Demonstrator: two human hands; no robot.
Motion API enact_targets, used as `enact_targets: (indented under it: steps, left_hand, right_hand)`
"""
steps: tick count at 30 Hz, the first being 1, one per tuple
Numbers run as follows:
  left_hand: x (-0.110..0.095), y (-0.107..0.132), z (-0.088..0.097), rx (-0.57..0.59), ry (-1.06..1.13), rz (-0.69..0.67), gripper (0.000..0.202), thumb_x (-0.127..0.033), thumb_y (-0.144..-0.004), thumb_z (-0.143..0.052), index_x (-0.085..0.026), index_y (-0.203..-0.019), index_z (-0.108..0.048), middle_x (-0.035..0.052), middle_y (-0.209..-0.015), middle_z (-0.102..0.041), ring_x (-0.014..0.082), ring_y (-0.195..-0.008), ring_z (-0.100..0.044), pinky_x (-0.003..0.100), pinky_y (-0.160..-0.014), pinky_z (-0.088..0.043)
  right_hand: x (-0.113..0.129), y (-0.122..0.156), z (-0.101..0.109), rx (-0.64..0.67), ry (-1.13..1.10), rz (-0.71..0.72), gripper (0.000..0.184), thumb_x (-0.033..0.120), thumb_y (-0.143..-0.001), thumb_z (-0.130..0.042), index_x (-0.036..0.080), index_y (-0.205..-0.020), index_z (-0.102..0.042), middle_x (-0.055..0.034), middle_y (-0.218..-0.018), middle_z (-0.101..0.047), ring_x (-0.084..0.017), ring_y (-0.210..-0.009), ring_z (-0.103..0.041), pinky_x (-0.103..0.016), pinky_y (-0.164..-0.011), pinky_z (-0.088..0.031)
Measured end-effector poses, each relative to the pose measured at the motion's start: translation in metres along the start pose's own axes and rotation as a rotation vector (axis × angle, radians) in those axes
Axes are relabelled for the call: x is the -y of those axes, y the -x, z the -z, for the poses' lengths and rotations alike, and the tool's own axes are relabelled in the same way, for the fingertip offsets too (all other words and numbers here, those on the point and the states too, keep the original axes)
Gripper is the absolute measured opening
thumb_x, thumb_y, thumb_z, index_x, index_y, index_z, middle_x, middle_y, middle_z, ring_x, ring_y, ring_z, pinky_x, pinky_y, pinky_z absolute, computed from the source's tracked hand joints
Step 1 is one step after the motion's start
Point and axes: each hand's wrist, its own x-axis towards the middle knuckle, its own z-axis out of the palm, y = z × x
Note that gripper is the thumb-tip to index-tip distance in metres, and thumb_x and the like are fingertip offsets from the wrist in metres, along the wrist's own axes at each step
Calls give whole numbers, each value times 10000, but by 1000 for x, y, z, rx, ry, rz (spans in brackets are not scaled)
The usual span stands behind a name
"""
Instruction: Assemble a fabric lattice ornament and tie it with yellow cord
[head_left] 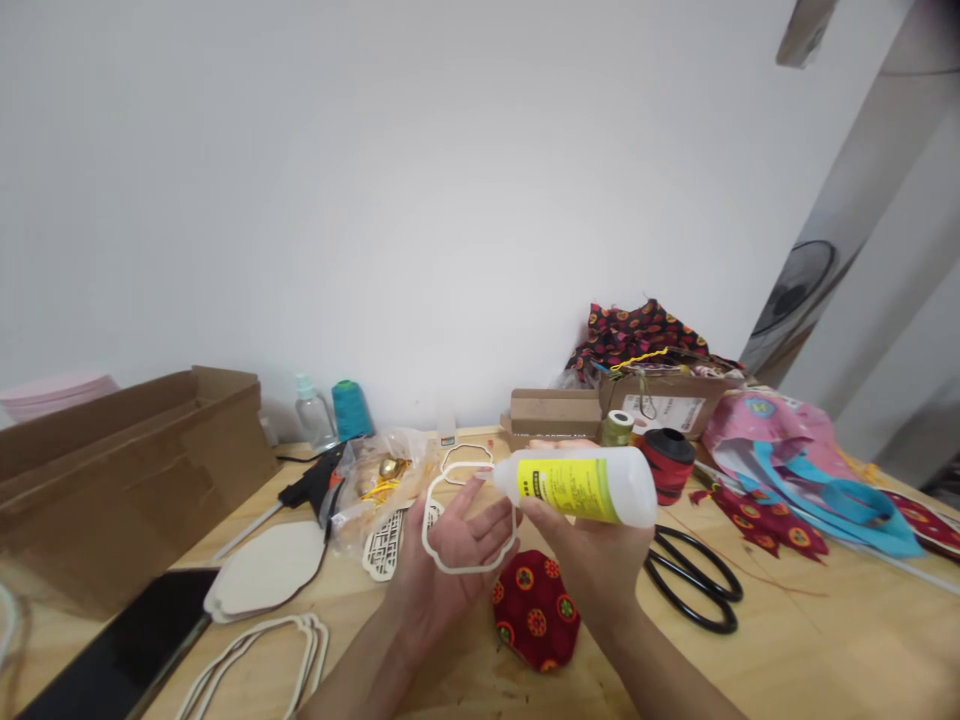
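On the upturned palm of my left hand (457, 540) rests a thin, pale frame (469, 570) with a scalloped outline, held by the fingers. My right hand (592, 560) is wrapped round a white plastic glue bottle (630, 485) with a yellow label. The bottle lies almost level, its nozzle pointing left at the upper right rim of the frame; whether the tip touches cannot be made out. Below and between the hands lies a dark red patterned fabric piece (536, 615) on the table.
Black-handled scissors (694, 580) lie at right, near a red thread spool (666, 465). Left are pale panels (266, 570), more frames (259, 660), a phone (127, 650), a glue gun (311, 480) and a long cardboard box (135, 480). Pink and blue cloth (795, 450) lies far right.
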Motion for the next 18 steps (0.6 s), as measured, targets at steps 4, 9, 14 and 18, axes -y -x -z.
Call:
enact_targets:
  steps: [4,9,14,18]
  left_hand:
    - [6,-2,0,17,-23,28,590,-487,-815,-315,-155,-1299,-265,152,-958,-643,236,-899,-609,388,-824,-400]
    - [11,-2,0,45,-17,35,481,-387,-858,-273,-169,-1285,-322,125,-967,-655,235,-940,-596,432,-899,-344]
    - [12,-1,2,59,-6,49,495,-401,-862,-269,-181,-1304,-296,119,-985,-656,237,-962,-586,440,-921,-319]
    - [12,-1,4,71,2,70,532,-448,-854,-262,-205,-1327,-240,117,-1007,-648,240,-955,-588,447,-925,-303]
  right_hand:
    - [0,2,-1,22,-30,-55,438,185,-488,-737,175,-902,-594,-64,-768,-683,-252,-742,-651,-346,-618,-555]
    - [2,7,-2,141,13,-121,418,198,-483,-743,194,-877,-601,-44,-744,-684,-241,-705,-654,-335,-628,-556]
    - [0,9,-1,156,44,-133,390,230,-491,-746,184,-853,-607,-38,-706,-684,-219,-596,-652,-306,-559,-553]
    - [-1,8,-1,159,60,-88,388,225,-483,-761,183,-839,-612,-36,-694,-683,-234,-695,-652,-314,-632,-544]
